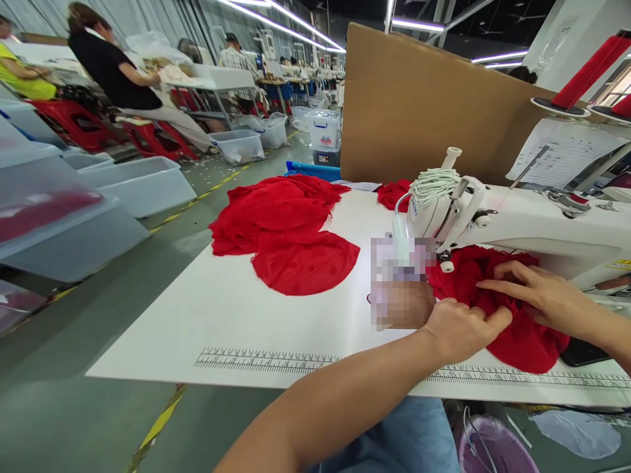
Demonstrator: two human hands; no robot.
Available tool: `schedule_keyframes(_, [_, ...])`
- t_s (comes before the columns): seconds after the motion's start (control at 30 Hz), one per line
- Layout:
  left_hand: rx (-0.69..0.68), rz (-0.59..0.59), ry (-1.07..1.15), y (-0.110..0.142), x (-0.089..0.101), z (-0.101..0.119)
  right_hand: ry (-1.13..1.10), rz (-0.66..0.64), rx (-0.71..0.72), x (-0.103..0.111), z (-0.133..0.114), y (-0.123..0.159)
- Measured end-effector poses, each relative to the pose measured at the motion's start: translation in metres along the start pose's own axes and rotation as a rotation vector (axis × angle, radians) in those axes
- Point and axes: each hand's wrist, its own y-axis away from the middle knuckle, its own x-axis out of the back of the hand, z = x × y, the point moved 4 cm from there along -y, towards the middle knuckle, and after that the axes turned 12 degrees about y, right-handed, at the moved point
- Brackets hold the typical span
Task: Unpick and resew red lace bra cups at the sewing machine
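Note:
My left hand [458,325] rests on the near edge of a bunched red fabric piece [517,328] lying under the arm of a white sewing machine [517,217]. Its fingers point right and press the cloth flat. My right hand [532,289] lies on top of the same fabric, fingers spread and pointing left toward the needle area. Neither hand clearly grips the cloth; both press on it. A blurred patch hides the needle zone. A pile of red fabric pieces [280,230] lies on the white table [221,328] to the left.
A printed ruler [266,360] runs along the table's near edge. A cardboard sheet [419,98] stands behind the machine. Red thread cones [586,72] stand at the right. Clear plastic bins [133,184] line the floor at the left, and other people sit at distant tables.

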Motion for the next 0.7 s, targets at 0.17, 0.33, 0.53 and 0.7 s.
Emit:
schedule_keyframes(0.17, [0.303, 0.105, 0.131, -0.005, 0.014, -0.017, 0.07, 0.11, -0.018, 0.002, 0.004, 0.016])
schedule_keyframes(0.33, [0.596, 0.175, 0.089, -0.007, 0.021, -0.042, -0.017, 0.287, -0.174, 0.013, 0.004, 0.052])
schedule_keyframes(0.53, [0.532, 0.119, -0.056, -0.011, 0.013, -0.035, -0.043, 0.34, -0.348, 0.017, -0.001, 0.085])
schedule_keyframes(0.7, [0.495, 0.097, -0.12, -0.014, 0.011, -0.035, 0.033, 0.292, -0.269, 0.019, -0.006, 0.078])
